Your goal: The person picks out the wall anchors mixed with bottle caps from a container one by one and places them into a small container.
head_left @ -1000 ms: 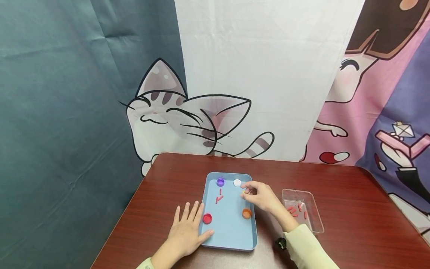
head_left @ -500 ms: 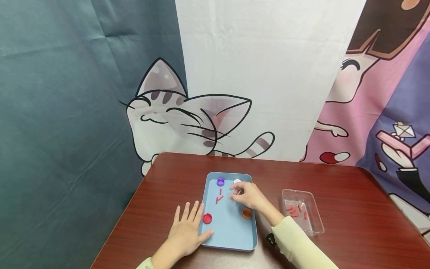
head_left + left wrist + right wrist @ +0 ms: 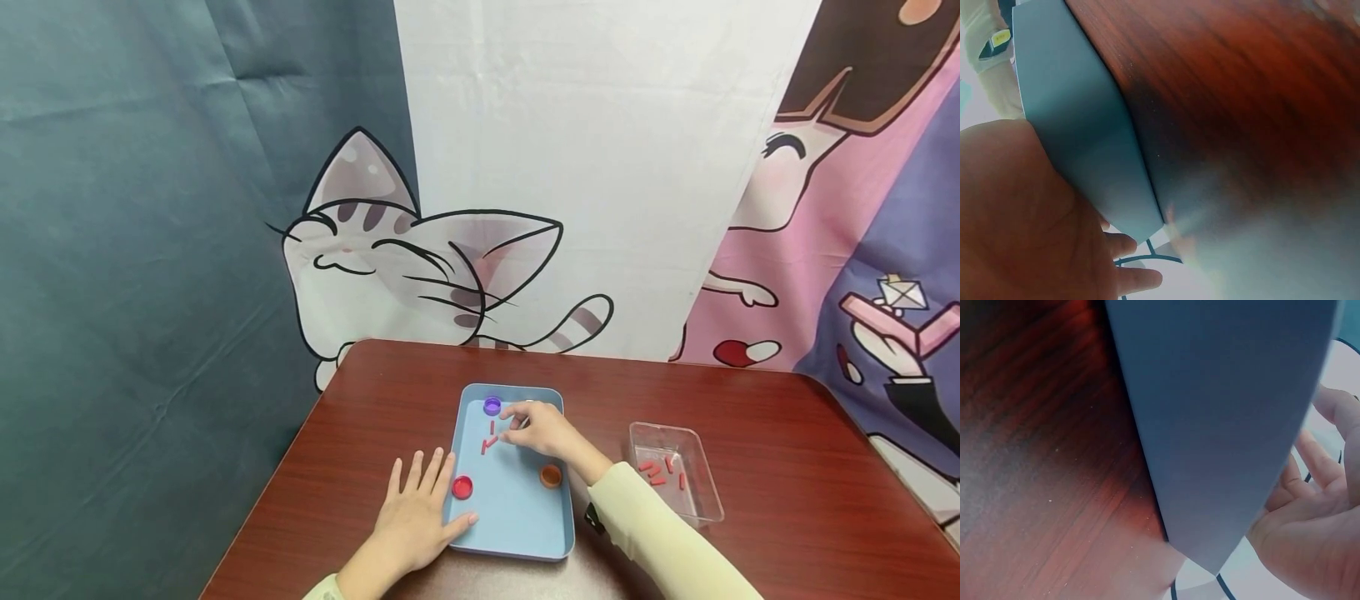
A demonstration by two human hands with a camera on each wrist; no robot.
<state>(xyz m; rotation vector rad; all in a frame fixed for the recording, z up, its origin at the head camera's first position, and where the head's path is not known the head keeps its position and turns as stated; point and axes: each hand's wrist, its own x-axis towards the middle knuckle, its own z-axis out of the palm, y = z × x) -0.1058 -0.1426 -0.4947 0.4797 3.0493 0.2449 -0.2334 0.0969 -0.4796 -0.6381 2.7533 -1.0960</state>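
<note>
My left hand lies with fingers spread against the left edge of a blue tray, thumb over its rim. Over the tray's upper part hovers my right hand, thumb and index finger bent and apart, with nothing visible between them. Right by those fingertips are three short red sticks on the tray. A purple cap sits at the back left corner, a red cap near my left fingers, and an orange cap below my right wrist. A white cap is mostly hidden behind the right hand.
To the right of the tray stands a clear plastic box with several red sticks in it. The brown wooden table ends at a patterned cloth backdrop. The tray's outer wall fills the right wrist view.
My right hand has moved left across the tray, from the yellow piece near the right side to the red sticks, covering the white cap. The left hand stays put.
</note>
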